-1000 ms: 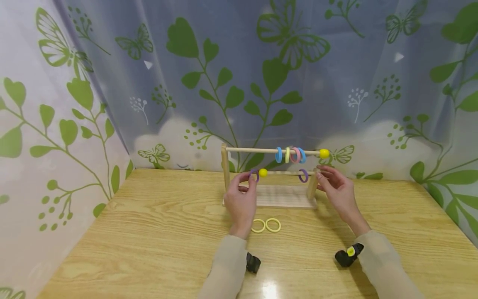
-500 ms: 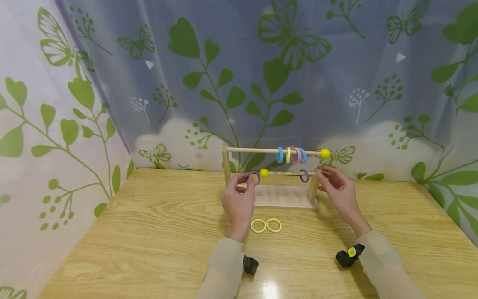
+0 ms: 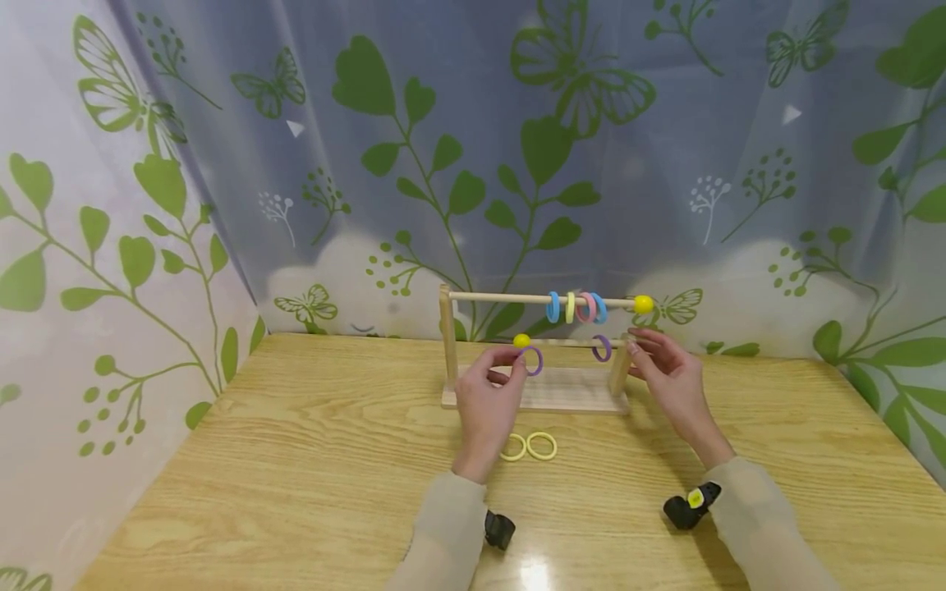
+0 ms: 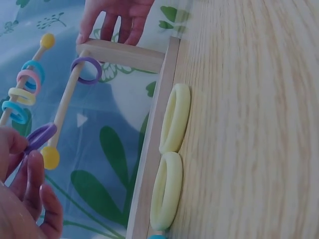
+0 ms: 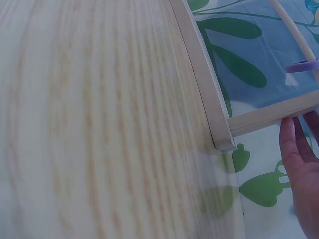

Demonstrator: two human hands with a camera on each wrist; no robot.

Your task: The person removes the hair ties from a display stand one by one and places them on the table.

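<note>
My left hand (image 3: pixel 488 410) pinches a purple ring (image 3: pixel 542 361) at the yellow ball end (image 3: pixel 521 340) of the lower rod of a wooden rack (image 3: pixel 535 402). In the left wrist view this purple ring (image 4: pixel 47 132) is beside the ball; I cannot tell whether it encircles the rod. Another purple ring (image 3: pixel 608 350) hangs on that rod near the right post (image 3: pixel 619 373). My right hand (image 3: pixel 674 386) grips the post near its top, thumb in front, other fingers partly hidden behind.
Above, the upper rod (image 3: pixel 502 296) carries blue, yellow and pink rings and ends in a yellow ball (image 3: pixel 644 304). Two pale yellow rings (image 4: pixel 174 191) lie on the table (image 3: pixel 310 484) before the rack. A blue bit (image 4: pixel 157 237) shows beside them. A patterned curtain (image 3: pixel 458 123) hangs behind.
My left hand first drew the purple ring slightly left of the yellow ball, then moved it right and lower, just past the ball. My right hand stays on the post.
</note>
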